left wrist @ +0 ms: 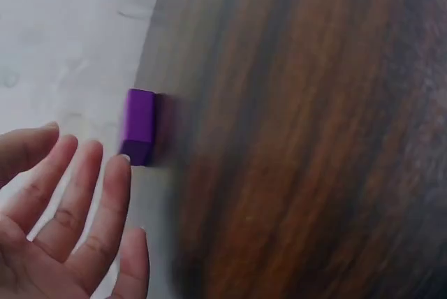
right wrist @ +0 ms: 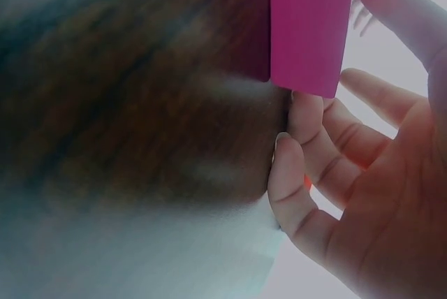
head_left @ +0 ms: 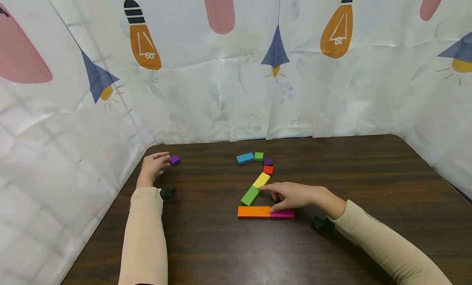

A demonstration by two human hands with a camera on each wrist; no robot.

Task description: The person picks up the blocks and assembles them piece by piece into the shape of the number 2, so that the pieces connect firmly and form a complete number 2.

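At the table's far left, my left hand (head_left: 153, 167) has loosely extended fingers, their tips right at a small purple block (head_left: 175, 160). The left wrist view shows that block (left wrist: 140, 126) just beyond the fingertips. My right hand (head_left: 295, 194) spreads over a figure laid out in coloured blocks. Its index fingertip reaches the join of a yellow block (head_left: 262, 179) and a green block (head_left: 250, 196). The thumb rests where an orange block (head_left: 253, 212) meets a magenta block (head_left: 284, 214). In the right wrist view, the other fingers bend loosely below the magenta block (right wrist: 311, 30).
The figure's upper curve has a blue block (head_left: 245, 158), a small green block (head_left: 259, 156), a dark purple block (head_left: 267, 161) and a red block (head_left: 268, 169). Beneath lies a dark wooden table (head_left: 206, 244). A patterned white curtain (head_left: 221, 92) borders its back and sides.
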